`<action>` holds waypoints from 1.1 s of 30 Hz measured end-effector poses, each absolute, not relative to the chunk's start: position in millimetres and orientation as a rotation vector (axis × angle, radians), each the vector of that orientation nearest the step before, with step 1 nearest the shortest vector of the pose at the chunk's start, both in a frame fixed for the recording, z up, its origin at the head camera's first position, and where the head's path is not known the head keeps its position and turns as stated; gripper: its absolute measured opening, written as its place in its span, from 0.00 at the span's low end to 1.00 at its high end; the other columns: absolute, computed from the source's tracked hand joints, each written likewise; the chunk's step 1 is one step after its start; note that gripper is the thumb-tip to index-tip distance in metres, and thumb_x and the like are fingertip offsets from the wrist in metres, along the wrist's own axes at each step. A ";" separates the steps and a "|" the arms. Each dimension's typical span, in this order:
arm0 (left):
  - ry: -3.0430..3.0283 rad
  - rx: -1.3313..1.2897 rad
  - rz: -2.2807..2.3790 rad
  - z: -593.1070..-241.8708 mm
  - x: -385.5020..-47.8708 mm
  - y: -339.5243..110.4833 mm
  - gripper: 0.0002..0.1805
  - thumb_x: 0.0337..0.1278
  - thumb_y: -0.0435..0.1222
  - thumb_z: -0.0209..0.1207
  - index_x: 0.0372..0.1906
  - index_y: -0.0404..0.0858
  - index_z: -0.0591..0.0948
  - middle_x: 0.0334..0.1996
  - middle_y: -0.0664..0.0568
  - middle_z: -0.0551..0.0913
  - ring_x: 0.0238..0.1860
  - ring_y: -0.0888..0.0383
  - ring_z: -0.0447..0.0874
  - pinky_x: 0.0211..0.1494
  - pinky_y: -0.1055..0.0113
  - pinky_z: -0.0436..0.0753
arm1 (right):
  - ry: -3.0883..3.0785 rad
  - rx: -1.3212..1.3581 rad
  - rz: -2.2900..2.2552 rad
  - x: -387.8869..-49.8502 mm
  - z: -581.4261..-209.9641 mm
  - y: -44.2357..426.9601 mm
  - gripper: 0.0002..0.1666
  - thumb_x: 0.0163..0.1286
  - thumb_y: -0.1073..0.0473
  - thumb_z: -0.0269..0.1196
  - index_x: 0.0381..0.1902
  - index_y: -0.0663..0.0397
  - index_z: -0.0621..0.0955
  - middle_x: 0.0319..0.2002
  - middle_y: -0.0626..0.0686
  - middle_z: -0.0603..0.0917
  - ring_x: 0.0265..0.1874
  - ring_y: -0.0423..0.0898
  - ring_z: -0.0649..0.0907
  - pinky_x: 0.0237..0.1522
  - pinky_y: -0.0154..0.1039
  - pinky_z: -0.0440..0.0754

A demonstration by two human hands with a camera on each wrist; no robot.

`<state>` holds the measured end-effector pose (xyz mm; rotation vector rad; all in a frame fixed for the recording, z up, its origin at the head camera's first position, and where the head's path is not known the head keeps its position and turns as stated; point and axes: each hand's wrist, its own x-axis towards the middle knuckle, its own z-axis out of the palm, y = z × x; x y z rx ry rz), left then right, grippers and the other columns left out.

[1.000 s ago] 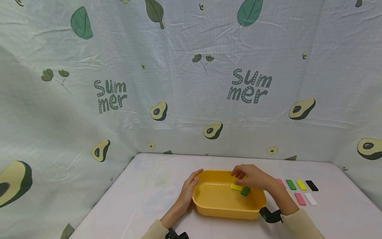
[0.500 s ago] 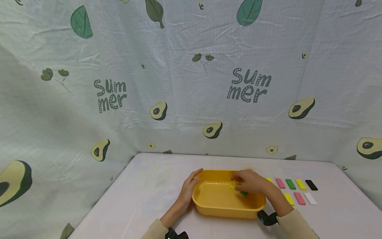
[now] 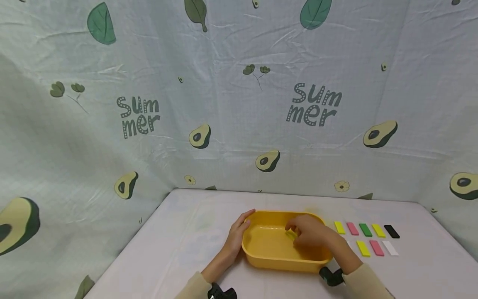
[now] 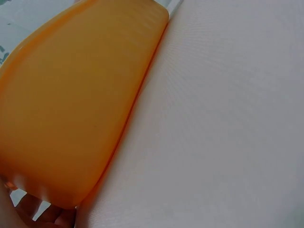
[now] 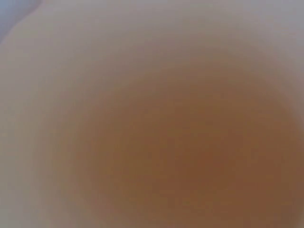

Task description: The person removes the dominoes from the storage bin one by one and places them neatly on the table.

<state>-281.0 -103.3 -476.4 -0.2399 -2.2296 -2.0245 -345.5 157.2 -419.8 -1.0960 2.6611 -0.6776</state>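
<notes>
A yellow-orange plastic tray [image 3: 276, 263] stands on the table. My left hand [image 3: 233, 241] holds its left end, thumb at the rim and fingers along the outer wall; in the left wrist view, fingertips [image 4: 57, 216] show against the tray's wall. My right hand [image 3: 311, 232] reaches down inside the tray's right half. Its thumb and forefinger are around a small flat yellow block [image 3: 291, 235], which looks tilted between them. The green block seen earlier beside it is hidden behind the hand. The right wrist view is only a brown blur.
Right of the tray, small flat blocks lie in two rows: yellow [image 3: 339, 227], pink [image 3: 352, 229], green [image 3: 365, 230] and black [image 3: 391, 231] among the back ones, pink [image 3: 376, 248] and white [image 3: 390, 248] in front. A printed cloth [image 3: 224, 104] hangs behind the table.
My right hand has lowered into the tray and its fingers have closed in on the yellow block, which now lies slanted. The green block has gone out of sight. The left hand stays put.
</notes>
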 end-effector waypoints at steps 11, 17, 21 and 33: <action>-2.244 -0.223 -2.008 -475.5 -281.5 -99.8 0.27 0.83 0.41 0.39 0.78 0.38 0.65 0.78 0.42 0.65 0.79 0.42 0.61 0.83 0.42 0.59 | 2.680 -1.033 -0.711 -346.4 -429.2 153.2 0.18 0.55 0.65 0.76 0.46 0.56 0.87 0.38 0.49 0.81 0.36 0.46 0.75 0.42 0.40 0.82; -2.239 -0.208 -1.994 -475.7 -281.5 -98.6 0.27 0.83 0.40 0.38 0.78 0.38 0.66 0.79 0.42 0.64 0.80 0.41 0.59 0.83 0.41 0.58 | 2.667 -1.111 -0.725 -348.7 -432.4 155.2 0.18 0.55 0.63 0.77 0.45 0.57 0.86 0.38 0.49 0.81 0.34 0.45 0.75 0.39 0.36 0.79; -2.225 -0.223 -1.995 -473.9 -281.8 -98.6 0.27 0.83 0.40 0.38 0.78 0.37 0.66 0.79 0.41 0.64 0.80 0.41 0.59 0.82 0.40 0.58 | 2.661 -1.153 -0.734 -349.7 -431.8 156.1 0.18 0.55 0.62 0.78 0.43 0.57 0.86 0.36 0.49 0.81 0.34 0.44 0.75 0.38 0.35 0.78; -2.243 -0.208 -2.004 -474.7 -280.7 -98.9 0.27 0.83 0.41 0.38 0.78 0.39 0.66 0.79 0.42 0.65 0.79 0.41 0.61 0.82 0.41 0.60 | 2.642 -1.130 -0.742 -350.8 -433.0 156.1 0.21 0.55 0.61 0.78 0.46 0.57 0.86 0.37 0.48 0.82 0.34 0.45 0.76 0.38 0.35 0.80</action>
